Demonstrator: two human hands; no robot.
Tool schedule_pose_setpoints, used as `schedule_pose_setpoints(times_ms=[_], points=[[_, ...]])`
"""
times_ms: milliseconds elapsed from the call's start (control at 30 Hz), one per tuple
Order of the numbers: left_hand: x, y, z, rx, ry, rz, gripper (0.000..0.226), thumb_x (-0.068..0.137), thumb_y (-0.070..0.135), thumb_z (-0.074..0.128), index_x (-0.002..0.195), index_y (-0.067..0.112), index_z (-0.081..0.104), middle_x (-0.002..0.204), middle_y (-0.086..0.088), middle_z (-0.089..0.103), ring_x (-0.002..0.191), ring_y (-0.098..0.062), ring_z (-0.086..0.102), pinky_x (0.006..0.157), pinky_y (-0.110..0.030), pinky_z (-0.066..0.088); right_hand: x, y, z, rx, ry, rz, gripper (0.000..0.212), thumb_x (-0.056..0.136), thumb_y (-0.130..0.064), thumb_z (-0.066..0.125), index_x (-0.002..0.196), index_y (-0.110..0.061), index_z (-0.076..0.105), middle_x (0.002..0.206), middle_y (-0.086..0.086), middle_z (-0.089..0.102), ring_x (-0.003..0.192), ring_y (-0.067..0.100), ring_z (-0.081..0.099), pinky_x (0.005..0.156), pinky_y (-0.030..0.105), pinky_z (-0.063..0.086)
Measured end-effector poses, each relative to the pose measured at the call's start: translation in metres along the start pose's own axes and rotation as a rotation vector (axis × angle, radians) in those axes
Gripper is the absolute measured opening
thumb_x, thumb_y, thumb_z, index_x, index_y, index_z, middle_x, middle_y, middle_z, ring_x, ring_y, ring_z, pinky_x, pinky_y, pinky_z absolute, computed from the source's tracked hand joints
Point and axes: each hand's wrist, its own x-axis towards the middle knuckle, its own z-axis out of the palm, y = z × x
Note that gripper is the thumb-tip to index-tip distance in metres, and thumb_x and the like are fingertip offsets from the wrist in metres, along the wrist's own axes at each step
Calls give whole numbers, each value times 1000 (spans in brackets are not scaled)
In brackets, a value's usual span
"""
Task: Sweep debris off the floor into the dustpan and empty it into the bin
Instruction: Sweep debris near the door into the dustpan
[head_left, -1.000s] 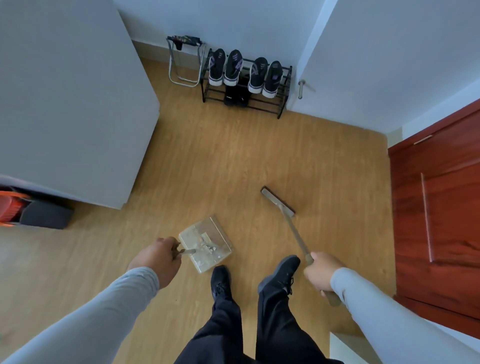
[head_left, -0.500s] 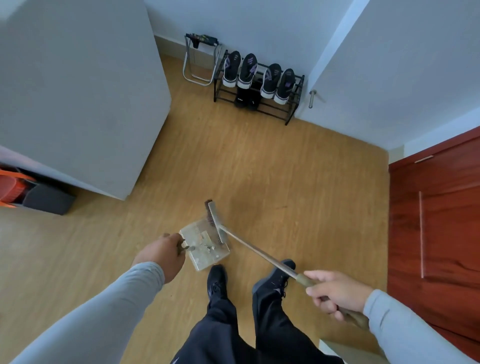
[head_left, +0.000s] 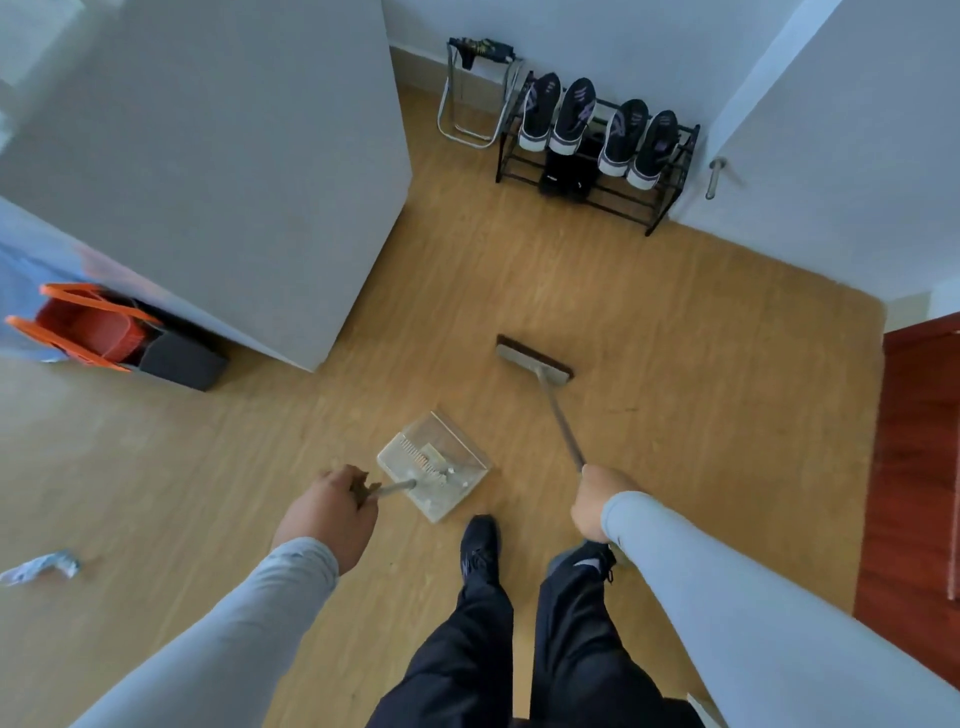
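Observation:
A clear plastic dustpan (head_left: 441, 467) sits on the wooden floor just ahead of my feet, with small bits of debris inside. My left hand (head_left: 332, 512) grips its metal handle. My right hand (head_left: 597, 501) grips the long handle of a broom whose head (head_left: 535, 361) rests on the floor ahead and right of the dustpan, apart from it. A crumpled scrap of paper (head_left: 41, 566) lies on the floor at the far left.
A grey cabinet (head_left: 223, 156) fills the upper left, with an orange basket (head_left: 88, 327) and a dark box (head_left: 179, 358) at its foot. A shoe rack (head_left: 597, 150) and folded stool (head_left: 475, 93) stand by the far wall. Red wooden furniture (head_left: 919, 467) is on the right.
The broom head has swung from the dustpan's mouth out to the right and forward. My right hand has risen and moved closer in. The dustpan stays put in my left hand.

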Motion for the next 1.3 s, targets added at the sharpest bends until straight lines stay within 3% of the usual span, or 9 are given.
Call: schedule_pose_setpoints(times_ms=[133, 200, 300, 400, 600, 800, 1067, 1233, 1300], points=[[10, 3, -7, 5, 4, 20, 32, 96, 36, 54, 125, 24, 59, 117, 3, 61, 90, -19, 64, 78, -31, 55, -33, 11, 19, -118, -137, -39, 57, 93, -9, 47, 149, -20, 39, 130, 3, 56, 109, 23, 60, 94, 33, 52], [14, 8, -10, 8, -6, 29, 30, 95, 34, 53, 123, 24, 59, 116, 2, 61, 87, -20, 64, 77, -32, 55, -53, 25, 12, -104, -205, -70, 64, 95, -13, 46, 156, -24, 29, 141, 3, 50, 110, 21, 57, 92, 29, 53], [17, 12, -14, 15, -8, 42, 33, 94, 33, 52, 124, 23, 59, 118, 1, 62, 89, -20, 65, 78, -33, 57, -76, 49, -13, 69, -282, -59, 74, 92, -11, 47, 159, -33, 23, 109, 3, 65, 70, 15, 57, 55, 21, 48], [19, 7, -19, 23, -4, 43, 33, 94, 34, 52, 125, 24, 60, 118, 0, 62, 89, -21, 66, 77, -33, 57, -95, 71, -31, 252, -291, -12, 77, 88, -11, 53, 157, -36, 29, 69, 1, 60, 49, 12, 47, 47, 23, 42], [0, -9, -20, 52, 11, 47, 29, 95, 36, 51, 120, 25, 60, 103, 2, 65, 78, -18, 63, 66, -31, 55, -125, 93, -6, 286, -116, -7, 76, 87, -13, 51, 156, -35, 29, 76, 2, 62, 47, 12, 49, 44, 24, 42], [-64, -60, -6, 0, 20, 59, 32, 95, 39, 55, 124, 27, 61, 111, 1, 65, 90, -22, 64, 79, -32, 55, -127, 131, 28, 379, -16, 14, 70, 91, -14, 49, 156, -26, 29, 72, 7, 57, 53, 16, 49, 46, 24, 42], [-133, -123, -9, -22, 105, 31, 31, 91, 40, 65, 119, 27, 65, 101, 3, 67, 87, -22, 60, 80, -31, 49, -102, 212, 101, 610, 31, 180, 62, 94, -8, 55, 153, -16, 36, 56, 10, 55, 50, 20, 45, 43, 24, 40], [-147, -144, 4, 78, 42, 47, 25, 91, 41, 64, 114, 30, 64, 92, 6, 65, 82, -20, 61, 73, -29, 47, -95, 210, 155, 603, -17, 244, 46, 92, -4, 51, 138, -5, 46, 59, 12, 54, 54, 23, 47, 51, 29, 42], [-149, -155, 19, 113, 17, 61, 28, 91, 41, 64, 117, 29, 65, 99, 5, 64, 85, -19, 60, 76, -30, 49, -98, 194, 185, 561, -38, 249, 54, 86, -5, 48, 140, -6, 47, 60, 11, 58, 51, 23, 52, 53, 29, 46]])
